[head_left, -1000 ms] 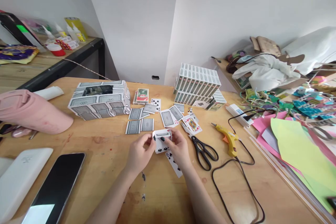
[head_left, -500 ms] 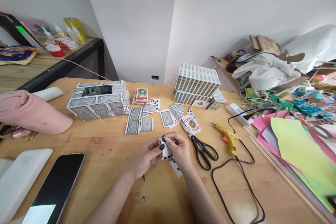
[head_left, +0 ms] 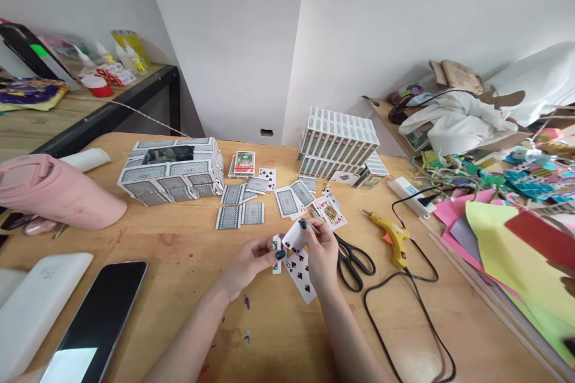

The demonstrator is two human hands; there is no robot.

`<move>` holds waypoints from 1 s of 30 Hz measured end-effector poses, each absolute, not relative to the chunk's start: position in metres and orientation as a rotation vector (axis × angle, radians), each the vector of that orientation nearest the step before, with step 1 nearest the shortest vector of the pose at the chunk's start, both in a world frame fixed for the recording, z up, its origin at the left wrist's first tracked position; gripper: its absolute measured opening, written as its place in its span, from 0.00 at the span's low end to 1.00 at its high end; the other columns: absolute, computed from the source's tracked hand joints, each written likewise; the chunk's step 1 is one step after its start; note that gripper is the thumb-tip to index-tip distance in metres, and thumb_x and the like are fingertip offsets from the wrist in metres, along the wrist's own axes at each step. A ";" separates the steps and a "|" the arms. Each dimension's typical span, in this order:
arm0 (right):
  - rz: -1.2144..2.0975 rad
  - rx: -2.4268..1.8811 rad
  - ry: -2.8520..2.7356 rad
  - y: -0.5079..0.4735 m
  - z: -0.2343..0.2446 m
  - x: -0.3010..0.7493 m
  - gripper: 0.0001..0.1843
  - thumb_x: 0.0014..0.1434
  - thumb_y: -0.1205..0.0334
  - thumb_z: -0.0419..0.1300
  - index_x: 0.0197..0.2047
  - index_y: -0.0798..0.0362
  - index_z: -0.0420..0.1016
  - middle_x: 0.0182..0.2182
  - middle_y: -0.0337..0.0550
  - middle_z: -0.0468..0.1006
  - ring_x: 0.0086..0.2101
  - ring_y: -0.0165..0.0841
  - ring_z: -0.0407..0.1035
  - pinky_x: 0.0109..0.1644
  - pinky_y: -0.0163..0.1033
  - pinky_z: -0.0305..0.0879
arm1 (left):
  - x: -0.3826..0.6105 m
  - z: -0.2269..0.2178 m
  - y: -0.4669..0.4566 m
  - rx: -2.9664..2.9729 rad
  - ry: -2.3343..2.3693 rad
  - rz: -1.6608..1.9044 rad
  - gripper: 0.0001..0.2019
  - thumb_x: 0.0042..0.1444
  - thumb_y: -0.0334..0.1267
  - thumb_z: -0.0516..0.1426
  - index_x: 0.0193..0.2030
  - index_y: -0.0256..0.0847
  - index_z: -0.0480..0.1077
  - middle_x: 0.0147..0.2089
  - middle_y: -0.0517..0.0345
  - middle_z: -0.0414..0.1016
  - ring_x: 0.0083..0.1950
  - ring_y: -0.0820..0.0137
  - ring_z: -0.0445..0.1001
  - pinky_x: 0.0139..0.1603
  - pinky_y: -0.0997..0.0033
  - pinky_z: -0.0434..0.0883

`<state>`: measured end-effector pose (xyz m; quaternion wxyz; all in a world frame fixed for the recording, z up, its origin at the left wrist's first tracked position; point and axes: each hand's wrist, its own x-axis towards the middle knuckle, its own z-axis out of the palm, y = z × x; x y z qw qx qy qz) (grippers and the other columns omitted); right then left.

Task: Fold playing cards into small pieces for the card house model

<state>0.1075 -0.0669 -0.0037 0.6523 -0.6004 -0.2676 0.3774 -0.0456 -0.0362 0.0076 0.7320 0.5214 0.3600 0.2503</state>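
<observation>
Far left sits a card-covered box, contents unclear. Our left hand pinches a narrow strip, long axis near-to-far; just right, we pinch a tilted card in our right hand, the hand nearer the flat spade card. Stacked card boxes stand far right, contents hidden.

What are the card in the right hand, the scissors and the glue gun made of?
Card: thin, white, printed sheet, so probably smooth paper, maybe plastic. Scissors: smooth, evenly black handles suggest plastic. Glue gun: smooth, yellow, moulded-looking body suggests hard plastic.
</observation>
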 end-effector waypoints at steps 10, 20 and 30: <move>0.998 -1.306 -0.640 -0.068 -0.006 0.093 0.17 0.50 0.50 0.61 0.30 0.49 0.57 0.28 0.36 0.68 0.28 0.30 0.63 0.30 0.34 0.60 | -0.044 0.007 -0.045 1.970 1.024 0.874 0.09 0.48 0.35 0.59 0.25 0.40 0.60 0.47 0.50 0.66 0.48 0.64 0.68 0.38 0.69 0.68; 1.449 -1.067 -0.483 -0.070 0.005 0.083 0.09 0.49 0.55 0.57 0.31 0.47 0.60 0.30 0.38 0.72 0.28 0.32 0.66 0.30 0.36 0.62 | -0.043 -0.002 -0.044 2.106 1.119 0.890 0.07 0.47 0.27 0.55 0.25 0.40 0.60 0.49 0.52 0.65 0.38 0.70 0.70 0.38 0.66 0.71; 1.284 -1.170 -0.650 -0.072 -0.003 0.086 0.18 0.54 0.57 0.55 0.48 0.48 0.73 0.45 0.42 0.76 0.46 0.38 0.67 0.50 0.42 0.61 | -0.043 -0.006 -0.044 2.191 1.123 0.914 0.06 0.50 0.29 0.54 0.27 0.41 0.59 0.49 0.51 0.63 0.37 0.71 0.70 0.36 0.69 0.72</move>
